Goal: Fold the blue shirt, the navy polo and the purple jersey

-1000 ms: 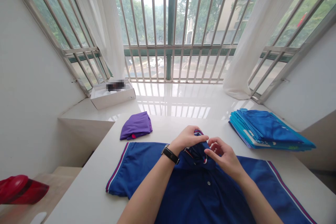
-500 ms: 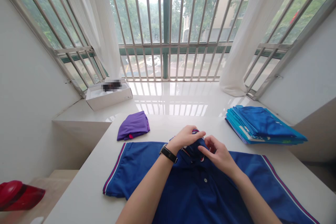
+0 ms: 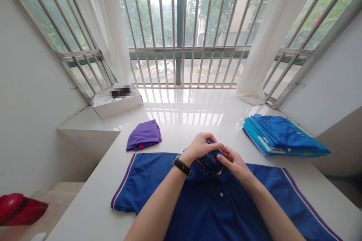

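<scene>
A navy blue polo shirt [image 3: 209,203] lies spread on the white table, its striped sleeve edges out to both sides and a button showing on the front. My left hand [image 3: 202,145], with a dark band on the wrist, is closed on the left and top of the shirt's collar [image 3: 210,162]. On the collar's right side, my right hand [image 3: 233,160] pinches the fabric between thumb and fingers. The fingertips of both hands almost meet at the top of the collar. Part of the collar is hidden under the hands.
A folded purple garment [image 3: 144,134] lies at the table's back left. Folded blue clothes [image 3: 285,135] are stacked at the back right. On the sill stands an open white box [image 3: 118,107]. A red object [image 3: 22,209] is low at the left. Barred windows and white curtains [image 3: 254,79] are behind.
My right hand has shifted slightly along the collar toward my left hand, and their fingertips are closer together. The shirt's body and the other clothes have stayed put.
</scene>
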The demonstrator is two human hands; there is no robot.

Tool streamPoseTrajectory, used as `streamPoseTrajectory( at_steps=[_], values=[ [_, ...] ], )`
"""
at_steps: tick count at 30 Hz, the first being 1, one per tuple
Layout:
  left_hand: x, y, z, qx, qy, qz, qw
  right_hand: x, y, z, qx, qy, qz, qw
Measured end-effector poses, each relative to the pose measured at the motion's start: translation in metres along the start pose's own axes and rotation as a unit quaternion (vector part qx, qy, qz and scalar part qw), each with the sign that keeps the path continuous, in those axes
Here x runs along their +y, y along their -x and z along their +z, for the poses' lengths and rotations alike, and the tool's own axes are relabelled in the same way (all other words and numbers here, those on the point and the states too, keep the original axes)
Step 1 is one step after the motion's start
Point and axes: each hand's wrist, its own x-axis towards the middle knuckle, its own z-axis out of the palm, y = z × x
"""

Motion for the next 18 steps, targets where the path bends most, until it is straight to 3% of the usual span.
streamPoseTrajectory(
  at_steps=[3, 6, 12, 18],
  values=[
    [0.000, 0.000, 0.002, -0.006, 0.003, 0.002, 1.000, -0.003, 0.002, 0.000, -0.045, -0.010, 0.039, 0.998],
    [-0.001, 0.001, -0.004, -0.019, -0.037, 0.011, 0.999, -0.005, 0.005, -0.004, -0.043, -0.013, 0.057, 0.997],
    [-0.003, 0.007, -0.035, -0.164, -0.124, 0.006, 0.979, -0.015, 0.010, -0.008, -0.029, -0.031, 0.047, 0.998],
    [-0.011, 0.009, -0.054, -0.247, -0.066, -0.005, 0.967, -0.022, 0.015, -0.006, 0.005, -0.063, 0.036, 0.997]
  ],
)
